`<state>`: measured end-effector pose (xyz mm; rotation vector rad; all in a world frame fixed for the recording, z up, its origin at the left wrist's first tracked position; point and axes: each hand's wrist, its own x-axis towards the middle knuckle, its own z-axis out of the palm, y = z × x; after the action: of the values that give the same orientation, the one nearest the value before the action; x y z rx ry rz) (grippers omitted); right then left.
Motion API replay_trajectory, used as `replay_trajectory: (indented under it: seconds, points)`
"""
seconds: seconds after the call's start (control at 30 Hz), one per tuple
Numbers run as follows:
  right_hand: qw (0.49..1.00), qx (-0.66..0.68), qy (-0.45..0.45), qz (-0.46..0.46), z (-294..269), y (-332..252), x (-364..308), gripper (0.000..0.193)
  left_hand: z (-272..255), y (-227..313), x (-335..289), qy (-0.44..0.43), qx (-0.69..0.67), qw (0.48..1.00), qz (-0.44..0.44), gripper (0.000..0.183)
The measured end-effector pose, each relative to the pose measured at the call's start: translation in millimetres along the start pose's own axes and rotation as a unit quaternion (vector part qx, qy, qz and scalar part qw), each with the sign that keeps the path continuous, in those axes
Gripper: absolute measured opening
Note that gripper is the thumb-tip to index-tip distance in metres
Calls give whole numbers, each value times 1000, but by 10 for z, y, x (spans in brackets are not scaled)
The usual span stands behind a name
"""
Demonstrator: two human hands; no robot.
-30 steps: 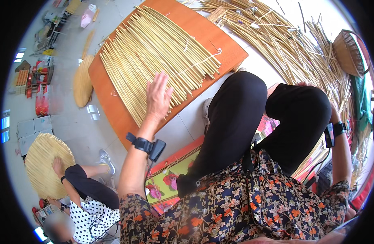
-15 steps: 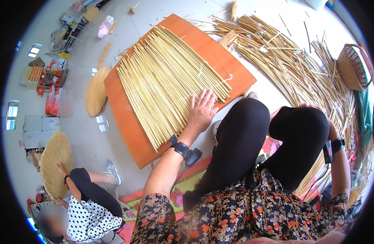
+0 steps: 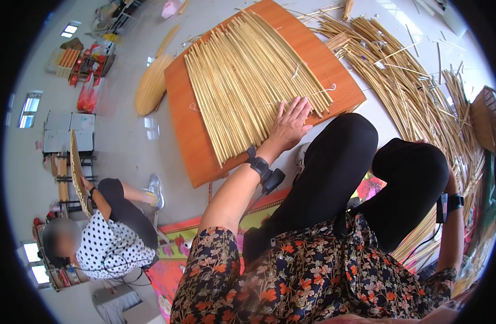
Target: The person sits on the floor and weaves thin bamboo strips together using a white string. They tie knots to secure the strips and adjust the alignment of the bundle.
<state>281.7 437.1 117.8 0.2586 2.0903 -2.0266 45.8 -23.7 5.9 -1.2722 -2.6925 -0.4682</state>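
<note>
A row of pale straw stalks [image 3: 248,81] lies side by side on an orange-brown board [image 3: 180,100], with thin white string [image 3: 331,87] across it and at its ends. My left hand [image 3: 292,123] rests flat on the near end of the stalks at the right, fingers stretched out and nothing held. Past my bent right knee goes my right forearm [image 3: 451,237]; of my right hand [image 3: 421,141] only a sliver shows beyond the knee, and its fingers are hidden.
Loose stalks [image 3: 399,81] are heaped on the floor at right, beside a wicker basket [image 3: 485,119]. An oval woven piece [image 3: 153,86] lies left of the board. A seated person [image 3: 116,232] at lower left holds a round woven panel [image 3: 78,173]. A floral mat [image 3: 178,237] lies below.
The whole view has shifted, so the board and stalks appear further right and higher. My left hand stays on the stalks. The other person's woven panel has turned edge-on.
</note>
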Motion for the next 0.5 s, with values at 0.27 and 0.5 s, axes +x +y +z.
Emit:
replay_trajectory:
  seconds: [0.27,0.5]
  points:
    - [999,-33,23,13,-56,-21,-68,35,-332,260,-516,-9,-45,998,-44,66]
    - [990,-88,14,107,117,-377,316,32,-614,-80,-1550,39,10,982,-187,61]
